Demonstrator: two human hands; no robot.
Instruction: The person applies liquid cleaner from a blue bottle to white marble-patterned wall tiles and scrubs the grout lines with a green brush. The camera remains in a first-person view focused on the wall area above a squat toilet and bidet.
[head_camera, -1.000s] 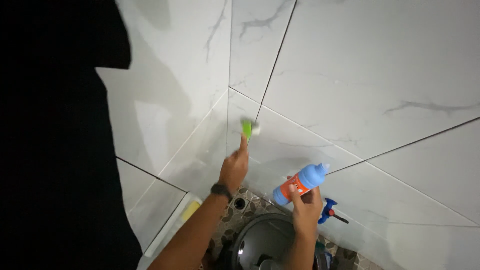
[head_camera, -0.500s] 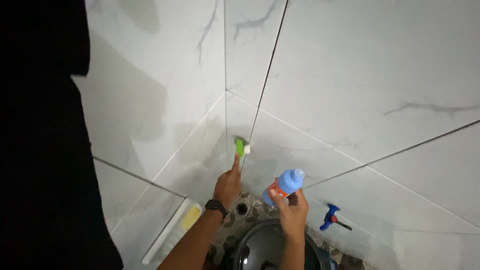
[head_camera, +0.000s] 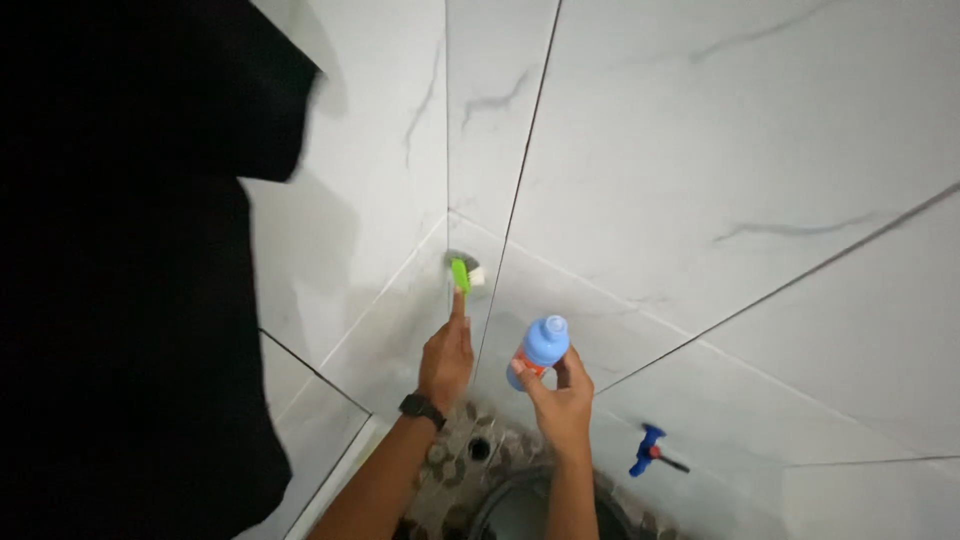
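Moved: since a second ago both hands have drawn closer together and the brush head has slid left into the wall corner; the bottle now points its cap more toward the camera
Left hand (head_camera: 446, 352): fingers wrapped round the green brush (head_camera: 461, 274), forefinger laid straight along the handle — a dark watch (head_camera: 421, 407) on the wrist
Brush: its white bristles press against the marble-look wall tiles (head_camera: 700, 150), right at the vertical corner where the two walls meet, just beside a dark grout line
Right hand (head_camera: 560, 405): fingers and thumb curled round the lower body of the blue bottle (head_camera: 538, 350), pinching it at the orange label
Bottle: held tilted, cap up, just right of the left hand and apart from the wall
Blue tap (head_camera: 648, 450): low on the right wall, well apart from both hands
Floor: pebble mosaic (head_camera: 455, 470) with a small round drain (head_camera: 479, 449) near the corner, below the hands
Dark rim (head_camera: 500, 492): a round edge at the bottom edge of view — too dim to tell what it is
Left side: black shadow covers that whole part of the view
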